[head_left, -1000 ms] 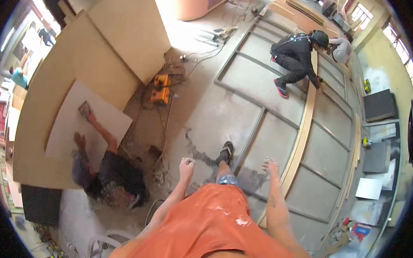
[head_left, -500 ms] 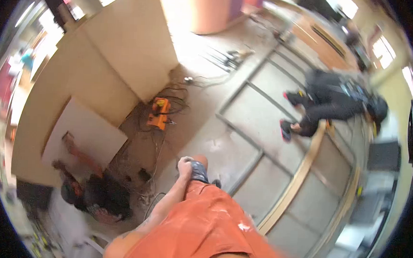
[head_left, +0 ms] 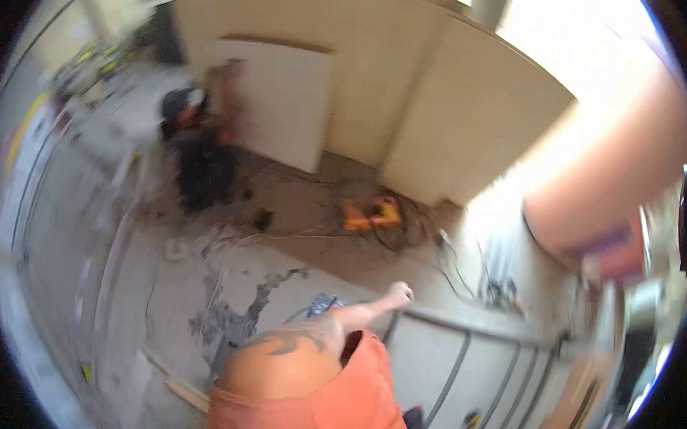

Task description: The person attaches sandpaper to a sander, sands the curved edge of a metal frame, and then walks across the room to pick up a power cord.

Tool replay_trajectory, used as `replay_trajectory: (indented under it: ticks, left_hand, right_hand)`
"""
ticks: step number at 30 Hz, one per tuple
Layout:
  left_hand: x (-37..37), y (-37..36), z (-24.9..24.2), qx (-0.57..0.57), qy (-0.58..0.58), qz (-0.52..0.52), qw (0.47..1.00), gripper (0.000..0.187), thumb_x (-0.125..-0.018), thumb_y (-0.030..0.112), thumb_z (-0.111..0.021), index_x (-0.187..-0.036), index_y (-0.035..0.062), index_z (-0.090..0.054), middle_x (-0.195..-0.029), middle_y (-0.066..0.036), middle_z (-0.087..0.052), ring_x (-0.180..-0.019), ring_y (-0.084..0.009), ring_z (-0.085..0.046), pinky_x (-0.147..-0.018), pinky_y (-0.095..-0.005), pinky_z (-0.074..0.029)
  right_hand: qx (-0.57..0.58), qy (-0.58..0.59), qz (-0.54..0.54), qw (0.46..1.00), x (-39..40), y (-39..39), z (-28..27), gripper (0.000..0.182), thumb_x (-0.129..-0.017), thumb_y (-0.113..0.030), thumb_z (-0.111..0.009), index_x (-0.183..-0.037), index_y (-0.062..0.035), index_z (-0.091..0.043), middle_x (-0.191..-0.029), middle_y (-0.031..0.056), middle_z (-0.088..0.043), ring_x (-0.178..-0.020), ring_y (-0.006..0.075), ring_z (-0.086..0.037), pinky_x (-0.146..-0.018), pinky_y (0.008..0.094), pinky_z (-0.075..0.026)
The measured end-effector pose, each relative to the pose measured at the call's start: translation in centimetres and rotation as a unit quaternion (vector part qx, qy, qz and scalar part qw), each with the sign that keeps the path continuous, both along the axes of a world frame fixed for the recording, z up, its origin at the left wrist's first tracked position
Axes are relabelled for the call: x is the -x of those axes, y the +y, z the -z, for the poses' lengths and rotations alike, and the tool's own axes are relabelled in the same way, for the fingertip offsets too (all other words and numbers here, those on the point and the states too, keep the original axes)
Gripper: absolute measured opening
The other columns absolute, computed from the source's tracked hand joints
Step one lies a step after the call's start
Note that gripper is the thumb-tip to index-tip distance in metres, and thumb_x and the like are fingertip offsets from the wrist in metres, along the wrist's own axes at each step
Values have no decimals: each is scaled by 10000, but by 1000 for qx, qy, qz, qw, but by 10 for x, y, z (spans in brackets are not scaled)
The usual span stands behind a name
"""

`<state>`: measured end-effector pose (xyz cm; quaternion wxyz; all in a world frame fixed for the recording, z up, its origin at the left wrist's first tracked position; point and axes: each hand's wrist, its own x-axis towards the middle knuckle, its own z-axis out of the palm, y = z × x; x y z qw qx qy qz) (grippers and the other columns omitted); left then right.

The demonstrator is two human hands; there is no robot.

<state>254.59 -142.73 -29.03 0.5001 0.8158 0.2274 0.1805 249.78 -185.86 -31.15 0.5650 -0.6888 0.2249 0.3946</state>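
My left hand (head_left: 401,294) is stretched out ahead of my body, its fingers curled, and no object shows in it. Behind and just below it in this view lies the corner of a grey metal frame (head_left: 461,325) on the floor. The tattooed left arm comes from the sleeveless orange shirt (head_left: 304,421), beside a bit of grey patterned cloth (head_left: 324,304). My right hand is out of view.
An orange tool or case (head_left: 372,214) lies among black cables. At the left, a person in dark clothes (head_left: 200,166) crouches by a white board (head_left: 283,101) leaning on tall tan panels (head_left: 486,106). A large pinkish column (head_left: 610,165) stands right.
My view has swung left, so the panels and crouching person are now more central. My left hand has left my leg and reaches out. The person on the frame is out of view.
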Motion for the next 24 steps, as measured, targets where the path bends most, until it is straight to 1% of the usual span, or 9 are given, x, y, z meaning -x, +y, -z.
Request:
replay_trajectory:
  ticks: [5, 10, 14, 16, 17, 18, 20, 21, 24]
  left_hand:
    - [12, 23, -19, 71, 9, -113, 991, 201, -691, 77, -600, -681, 184, -769, -876, -183, -649, -885, -376, -631, -825, -447, -509]
    - [55, 52, -9, 114, -13, -360, 926, 241, -647, 27, -569, -656, 168, -764, -763, -180, -678, -835, -339, -662, -777, -450, -523]
    - [129, 3, -24, 43, -44, -503, 862, 284, -625, -27, -493, -632, 115, -739, -686, -135, -682, -753, -284, -664, -745, -423, -500]
    - [162, -30, -16, 29, -35, -535, 843, 326, -651, -39, -466, -659, 128, -745, -692, -132, -684, -744, -294, -652, -740, -414, -490]
    - [174, -49, 3, 64, -23, -551, 832, 329, -685, -18, -469, -704, 138, -758, -731, -128, -704, -767, -307, -658, -741, -429, -499]
    - [187, -68, 4, 62, -20, -567, 821, 329, -685, -18, -469, -704, 138, -758, -731, -128, -704, -767, -307, -658, -741, -429, -499]
    - [205, -119, -1, 94, 85, -588, 799, 312, -731, 18, -500, -760, 156, -779, -814, -133, -732, -801, -315, -683, -752, -440, -521]
    - [212, -135, 4, 94, 86, -598, 792, 312, -731, 18, -500, -760, 156, -779, -814, -133, -732, -801, -315, -683, -752, -440, -521]
    - [219, -161, 16, 173, 81, -578, 793, 286, -756, 56, -533, -806, 164, -793, -882, -138, -746, -828, -319, -706, -758, -433, -541]
  right_hand:
    - [13, 32, -174, 984, -136, 41, 8, 246, -935, -286, -609, -1127, -136, -644, -997, 62, -675, -868, 235, -669, -742, 433, -549]
    - [48, 71, -378, 922, -274, 76, 13, 242, -933, -283, -610, -1123, -137, -641, -992, 61, -671, -858, 235, -667, -736, 424, -550]
    - [-55, 118, -459, 879, -433, 139, 83, 238, -932, -281, -611, -1121, -139, -638, -987, 59, -668, -850, 235, -665, -731, 416, -550]
    - [-77, 42, -519, 850, -432, 225, 44, 382, -959, -376, -571, -1275, -161, -581, -1113, 69, -638, -971, 241, -621, -789, 374, -514]
    - [-95, -46, -461, 881, -412, 244, 21, 314, -999, -346, -497, -1248, -167, -561, -1097, 56, -621, -930, 236, -635, -794, 397, -541]
    - [-61, -31, -494, 867, -401, 286, 7, 480, -946, -370, -570, -1367, -158, -481, -1292, 93, -562, -1097, 296, -590, -890, 460, -482]
    - [-63, -76, -506, 857, -364, 327, -3, 447, -929, -371, -615, -1313, -164, -517, -1187, 71, -594, -1064, 286, -596, -902, 455, -479]
    - [-91, -34, -511, 854, -341, 342, -10, 372, -917, -357, -636, -1217, -144, -580, -1048, 75, -605, -969, 260, -611, -860, 428, -497]
    - [-59, -26, -565, 822, -250, 362, -16, 374, -901, -347, -652, -1176, -98, -605, -974, 80, -585, -869, 234, -596, -774, 390, -500]
